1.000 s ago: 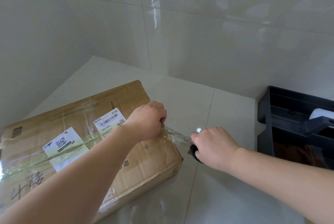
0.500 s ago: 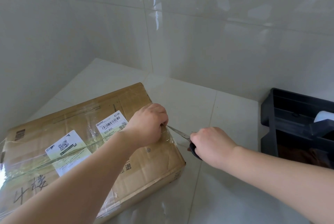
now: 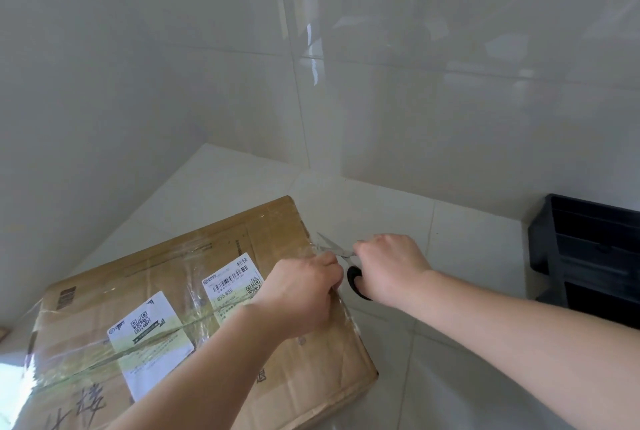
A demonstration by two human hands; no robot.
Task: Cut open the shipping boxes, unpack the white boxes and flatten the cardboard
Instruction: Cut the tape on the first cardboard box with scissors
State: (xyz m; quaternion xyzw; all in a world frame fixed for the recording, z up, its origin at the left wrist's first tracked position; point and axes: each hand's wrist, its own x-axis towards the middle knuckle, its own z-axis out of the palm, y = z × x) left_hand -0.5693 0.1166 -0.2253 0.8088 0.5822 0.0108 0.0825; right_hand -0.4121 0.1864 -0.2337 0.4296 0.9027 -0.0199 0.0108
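**Cardboard box: scissors now biting the tape edge**

Cardboard shipping box (image 3: 194, 318) lies on the tiled floor (image 3: 467, 256), clear tape (image 3: 166, 339) intact across the top. Since a second ago the scissors (image 3: 337, 249) have moved in to the box's top edge, blades apart. Right hand (image 3: 388, 266) grips the handles; left hand (image 3: 304, 291) pinches tape at the rim. Cutting looks barely started. Black crate (image 3: 588, 256) sits well apart.

We count one cardboard shipping box (image 3: 194, 318). Two white labels on its top: one (image 3: 150, 343), two (image 3: 233, 282). One pair of scissors (image 3: 341, 253). One black crate (image 3: 588, 253). Two hands: left (image 3: 304, 291), right (image 3: 388, 265).
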